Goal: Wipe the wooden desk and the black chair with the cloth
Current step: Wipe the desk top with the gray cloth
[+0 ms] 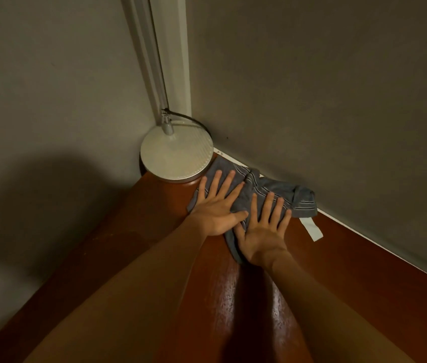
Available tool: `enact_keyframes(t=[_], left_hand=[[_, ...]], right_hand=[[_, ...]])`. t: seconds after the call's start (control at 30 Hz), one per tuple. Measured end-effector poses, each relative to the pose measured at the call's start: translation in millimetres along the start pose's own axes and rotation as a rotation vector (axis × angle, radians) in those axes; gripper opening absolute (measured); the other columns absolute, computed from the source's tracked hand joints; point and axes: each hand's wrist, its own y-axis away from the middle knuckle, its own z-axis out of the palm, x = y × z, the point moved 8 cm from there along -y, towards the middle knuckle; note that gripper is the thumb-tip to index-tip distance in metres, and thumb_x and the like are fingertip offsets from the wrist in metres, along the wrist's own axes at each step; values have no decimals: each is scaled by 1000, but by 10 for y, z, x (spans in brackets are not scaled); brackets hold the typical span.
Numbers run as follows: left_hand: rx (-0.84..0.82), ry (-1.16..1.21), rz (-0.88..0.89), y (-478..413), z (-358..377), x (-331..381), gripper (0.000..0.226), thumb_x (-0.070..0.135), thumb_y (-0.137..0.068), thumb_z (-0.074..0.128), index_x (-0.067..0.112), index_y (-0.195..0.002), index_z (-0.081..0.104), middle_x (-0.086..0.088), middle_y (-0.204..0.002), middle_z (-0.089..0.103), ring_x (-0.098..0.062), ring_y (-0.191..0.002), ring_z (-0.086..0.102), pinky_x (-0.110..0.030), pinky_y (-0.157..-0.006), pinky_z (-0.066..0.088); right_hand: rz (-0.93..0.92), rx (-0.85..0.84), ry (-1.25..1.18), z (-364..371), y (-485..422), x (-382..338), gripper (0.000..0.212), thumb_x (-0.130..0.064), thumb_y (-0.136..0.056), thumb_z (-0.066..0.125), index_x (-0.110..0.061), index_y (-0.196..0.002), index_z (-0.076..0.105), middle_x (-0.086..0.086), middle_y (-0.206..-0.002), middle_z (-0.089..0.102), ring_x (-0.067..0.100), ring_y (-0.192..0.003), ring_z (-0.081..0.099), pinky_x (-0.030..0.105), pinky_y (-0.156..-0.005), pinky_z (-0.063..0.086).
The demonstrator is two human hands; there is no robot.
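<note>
A grey striped cloth [272, 191] lies bunched on the far corner of the reddish wooden desk [351, 271], close to the wall. My left hand [217, 205] presses flat on the cloth's left part, fingers straight and spread. Beside it, my right hand [264, 231] presses flat on the cloth's nearer right part, fingers also spread. A white label [312, 229] hangs from the cloth onto the desk. The black chair is not in view.
A lamp's round white base [175, 155] stands in the desk's corner just left of the cloth, with its pole and a dark cable rising along the wall. Grey walls [338, 100] close the desk in at back and right. The desk's left edge drops into shadow.
</note>
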Motion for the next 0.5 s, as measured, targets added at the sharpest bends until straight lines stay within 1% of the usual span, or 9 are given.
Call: enact_keyframes(t=[0.1, 0.17, 0.3, 0.4, 0.5], left_hand=[[-3, -12, 10, -139, -41, -6, 76, 64, -100, 25, 33, -156, -17, 5, -160, -35, -22, -143, -40, -53, -116, -23], [14, -34, 25, -203, -75, -4, 76, 63, -100, 25, 32, -156, -17, 5, -160, -34, -22, -143, -39, -53, -117, -22], [52, -65, 49, -270, -109, 3, 76, 62, -100, 25, 31, -157, -13, 4, -161, -32, -23, -145, -36, -54, -117, -20], [33, -45, 41, -209, -99, 10, 76, 62, -100, 24, 30, -158, -13, 4, -162, -31, -22, -145, -36, -53, -116, -23], [48, -15, 39, -58, -41, 8, 78, 65, -100, 23, 28, -158, -13, 4, -162, -31, -22, -146, -36, -52, -115, -25]], right_hand=[[5, 6, -12, -60, -128, -14, 78, -66, -94, -3, -17, -141, -41, 21, -152, -42, 43, -138, -40, 62, -115, -19], [12, 3, -15, -95, -184, -25, 80, -65, -97, 5, -16, -143, -38, 21, -152, -42, 42, -139, -40, 62, -115, -19], [16, -6, -5, -109, -199, -38, 81, -66, -97, 6, -15, -144, -37, 21, -153, -40, 43, -140, -38, 62, -114, -21], [32, -8, 23, -129, -158, -53, 81, -65, -97, 5, -13, -144, -36, 23, -154, -37, 45, -141, -35, 64, -115, -16], [23, 10, 52, -125, -79, -82, 79, -63, -98, 5, -12, -142, -36, 24, -155, -35, 46, -142, -33, 64, -116, -12]])
